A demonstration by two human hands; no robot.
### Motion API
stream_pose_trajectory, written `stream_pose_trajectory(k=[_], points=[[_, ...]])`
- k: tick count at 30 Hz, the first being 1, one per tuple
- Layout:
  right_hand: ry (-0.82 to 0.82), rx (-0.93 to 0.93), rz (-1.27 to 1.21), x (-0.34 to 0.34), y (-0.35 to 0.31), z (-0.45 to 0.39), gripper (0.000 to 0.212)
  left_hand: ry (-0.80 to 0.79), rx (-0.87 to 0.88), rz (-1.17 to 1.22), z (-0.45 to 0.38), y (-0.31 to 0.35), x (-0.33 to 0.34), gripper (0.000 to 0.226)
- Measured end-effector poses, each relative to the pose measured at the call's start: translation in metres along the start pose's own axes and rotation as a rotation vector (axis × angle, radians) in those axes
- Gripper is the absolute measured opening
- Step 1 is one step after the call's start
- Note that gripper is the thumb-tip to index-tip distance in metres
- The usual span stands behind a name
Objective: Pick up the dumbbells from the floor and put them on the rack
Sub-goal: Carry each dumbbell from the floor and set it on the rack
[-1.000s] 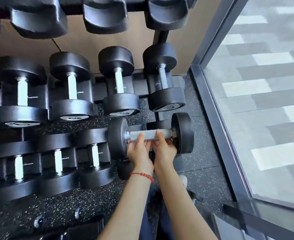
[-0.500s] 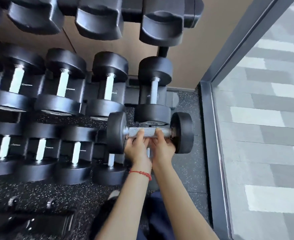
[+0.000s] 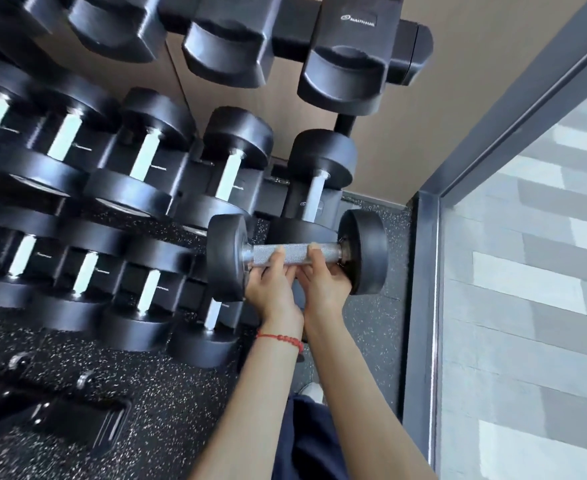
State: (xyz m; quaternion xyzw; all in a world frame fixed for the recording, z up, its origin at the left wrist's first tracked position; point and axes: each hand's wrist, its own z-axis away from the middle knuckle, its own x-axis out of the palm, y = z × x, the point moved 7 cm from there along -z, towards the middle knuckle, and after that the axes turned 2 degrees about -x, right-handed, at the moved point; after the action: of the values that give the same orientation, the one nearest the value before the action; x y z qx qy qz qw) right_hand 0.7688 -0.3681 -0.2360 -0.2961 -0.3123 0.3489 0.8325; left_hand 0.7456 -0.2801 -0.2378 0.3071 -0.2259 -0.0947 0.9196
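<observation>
Fingers wrap the knurled handle [image 3: 295, 254] from underneath, thumbs showing on top; both hands grip it side by side, left hand [image 3: 274, 289] nearer the left head, right hand [image 3: 323, 285] nearer the right head. Fingers mostly hidden behind the bar, so I can't tell how tightly they close.

Dumbbell [image 3: 297, 254] is airborne, bar level and crosswise to the racked ones, hanging in front of the rack's right end.

Change over the last second: the grip is the same, but the racked dumbbells have slid down the view and the top tier of empty saddles [image 3: 340, 77] has come into view. The person looks to be rising and bringing the load up the rack [image 3: 406, 53]. Lower two tiers look full at this end, so my guess is the target is a top saddle.

Judgement: pickup done, carry under way, placement not yet started. Bar would need turning to line up with a saddle.

Wrists close together, almost touching, red bracelet [image 3: 280, 339] on the left. Both forearms extend forward and up from the bottom of the view, elbows out of sight.
</observation>
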Motion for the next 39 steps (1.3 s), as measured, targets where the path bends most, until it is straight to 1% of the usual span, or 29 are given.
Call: stream_pose_trajectory(k=[7, 11, 14, 17, 20, 25, 31, 34, 35, 39], points=[[-0.049, -0.060, 0.072, 0.032, -0.022, -0.007, 0.016, -0.007, 0.045, 0.037, -0.003, 0.020, 0.025, 0.002], [-0.126, -0.068, 0.125, 0.053, -0.038, -0.023, 0.017, 0.009, 0.089, 0.094, -0.005, 0.028, 0.048, 0.003], [-0.213, -0.023, 0.124, 0.068, -0.054, -0.036, 0.012, 0.023, 0.133, 0.132, -0.005, 0.028, 0.070, 0.001], [-0.288, 0.021, 0.168, 0.076, -0.072, -0.053, 0.012, 0.110, 0.183, 0.184, -0.002, 0.021, 0.088, 0.001], [-0.356, 0.047, 0.233, 0.079, -0.091, -0.067, 0.012, 0.168, 0.211, 0.253, 0.005, 0.010, 0.107, 0.006], [-0.445, 0.062, 0.321, 0.082, -0.112, -0.086, 0.008, 0.245, 0.248, 0.322, 0.012, -0.004, 0.128, 0.002], [-0.496, 0.080, 0.376, 0.096, -0.121, -0.091, 0.018, 0.300, 0.276, 0.377, 0.013, 0.000, 0.138, 0.002], [-0.533, 0.105, 0.392, 0.106, -0.120, -0.087, 0.019, 0.292, 0.307, 0.395, 0.012, 0.009, 0.141, 0.001], [-0.546, 0.112, 0.392, 0.110, -0.120, -0.085, 0.019, 0.290, 0.317, 0.404, 0.011, 0.013, 0.142, 0.002], [-0.574, 0.085, 0.429, 0.126, -0.122, -0.080, 0.023, 0.283, 0.336, 0.422, 0.006, 0.027, 0.144, 0.022]])
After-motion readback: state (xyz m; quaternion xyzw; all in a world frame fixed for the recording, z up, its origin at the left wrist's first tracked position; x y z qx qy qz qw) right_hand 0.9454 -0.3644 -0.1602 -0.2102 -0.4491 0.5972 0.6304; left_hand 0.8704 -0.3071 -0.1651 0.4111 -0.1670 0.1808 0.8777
